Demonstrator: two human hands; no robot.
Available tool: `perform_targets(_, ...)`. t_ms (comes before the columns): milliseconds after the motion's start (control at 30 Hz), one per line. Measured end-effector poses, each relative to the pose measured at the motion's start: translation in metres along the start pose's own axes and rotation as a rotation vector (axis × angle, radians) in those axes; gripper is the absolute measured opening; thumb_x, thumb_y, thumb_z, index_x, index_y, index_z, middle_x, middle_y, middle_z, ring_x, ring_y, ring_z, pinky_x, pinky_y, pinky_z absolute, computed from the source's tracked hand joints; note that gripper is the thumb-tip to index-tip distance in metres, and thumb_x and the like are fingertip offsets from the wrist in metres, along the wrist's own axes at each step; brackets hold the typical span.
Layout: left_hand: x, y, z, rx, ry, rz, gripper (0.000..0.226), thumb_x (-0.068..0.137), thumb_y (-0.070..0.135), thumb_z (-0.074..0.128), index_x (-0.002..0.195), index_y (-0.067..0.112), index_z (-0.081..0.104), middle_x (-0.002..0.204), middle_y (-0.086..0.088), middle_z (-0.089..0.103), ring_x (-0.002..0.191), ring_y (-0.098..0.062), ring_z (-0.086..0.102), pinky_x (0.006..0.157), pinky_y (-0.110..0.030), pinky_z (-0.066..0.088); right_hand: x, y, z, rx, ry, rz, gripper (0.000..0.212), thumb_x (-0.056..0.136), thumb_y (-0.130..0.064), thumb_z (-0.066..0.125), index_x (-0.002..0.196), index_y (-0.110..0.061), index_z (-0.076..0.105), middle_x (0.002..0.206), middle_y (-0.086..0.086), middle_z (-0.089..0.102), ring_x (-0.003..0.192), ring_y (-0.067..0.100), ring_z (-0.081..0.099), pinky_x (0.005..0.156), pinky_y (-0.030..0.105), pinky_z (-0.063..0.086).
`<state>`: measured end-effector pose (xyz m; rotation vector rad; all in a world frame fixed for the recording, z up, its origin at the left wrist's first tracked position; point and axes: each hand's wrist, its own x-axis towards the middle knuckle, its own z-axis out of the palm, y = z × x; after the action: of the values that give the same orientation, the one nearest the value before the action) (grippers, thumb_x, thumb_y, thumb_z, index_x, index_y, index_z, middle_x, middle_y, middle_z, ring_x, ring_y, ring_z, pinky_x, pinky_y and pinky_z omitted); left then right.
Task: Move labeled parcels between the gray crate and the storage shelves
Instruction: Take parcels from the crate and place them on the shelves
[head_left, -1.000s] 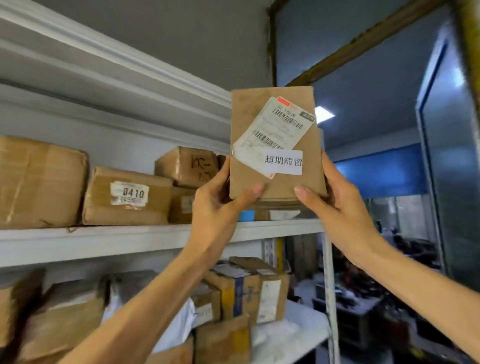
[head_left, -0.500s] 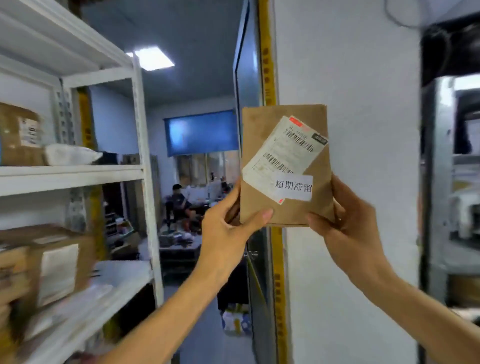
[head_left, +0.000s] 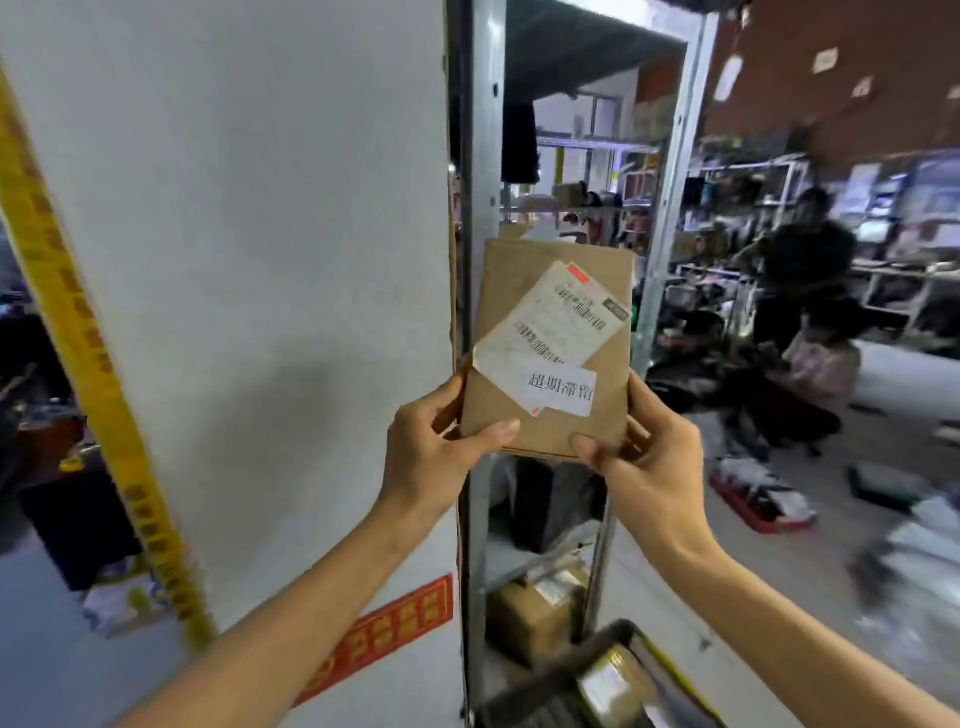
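Note:
A flat brown cardboard parcel (head_left: 550, 431) with a white shipping label and a small white sticker stands upright in front of me. My left hand (head_left: 441, 457) grips its lower left corner, thumb on the front face. Its lower right corner is pinched by my right hand (head_left: 644, 467), thumb also on the front. The gray crate (head_left: 566, 675) shows at the bottom of the view, below my right forearm, with a brown parcel (head_left: 613, 686) lying inside.
A white pillar (head_left: 260, 260) with a yellow striped edge fills the left. A metal shelf upright (head_left: 480, 156) stands behind the parcel, with a brown box (head_left: 535, 618) on its low shelf. Right, a person (head_left: 800, 322) stands among cluttered racks; a red tray (head_left: 758, 499) lies on the floor.
My view has swung right, from the storage shelves past the pillar to the open room. Both hands still hold the parcel, now lower, with the crate visible beneath.

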<state>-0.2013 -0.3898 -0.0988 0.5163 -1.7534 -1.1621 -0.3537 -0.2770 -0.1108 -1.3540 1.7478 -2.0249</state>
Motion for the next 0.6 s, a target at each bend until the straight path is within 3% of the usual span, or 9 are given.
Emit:
perform_targets(267, 0.038, -0.093, 0.069, -0.077, -0.163, -0.144, 0.060, 0.076, 0.015, 0.081, 0.132, 0.023, 0.059, 0.112, 0.008, 0.072, 0.108, -0.011, 0.065, 0.089, -0.029, 0.056, 0.014, 0.091, -0.031, -0.094, 0.148, 0.157, 0.079, 0.074, 0.007, 0.075, 0.142, -0.021, 0.048, 0.121, -0.011, 0.067, 0.110, 0.007, 0.064, 0.089, 0.040, 0.057)
perform_targets(433, 0.060, -0.162, 0.108, -0.146, -0.283, -0.248, 0.048, 0.075, 0.000, 0.077, 0.113, 0.028, 0.065, 0.095, 0.016, 0.074, 0.091, -0.001, 0.069, 0.074, -0.015, 0.053, 0.017, 0.157, -0.038, -0.149, 0.226, 0.272, 0.076, 0.075, 0.008, 0.074, 0.141, -0.021, 0.050, 0.119, -0.012, 0.067, 0.107, 0.002, 0.063, 0.087, 0.034, 0.058)
perform_targets(600, 0.093, -0.249, 0.141, -0.146, -0.440, -0.362, 0.052, 0.072, 0.004, 0.081, 0.116, 0.028, 0.064, 0.102, 0.008, 0.074, 0.096, -0.009, 0.070, 0.081, -0.025, 0.056, 0.023, 0.235, -0.031, -0.204, 0.346, 0.427, 0.070, 0.073, 0.006, 0.075, 0.135, -0.021, 0.055, 0.113, -0.013, 0.069, 0.099, -0.003, 0.065, 0.084, 0.027, 0.058)
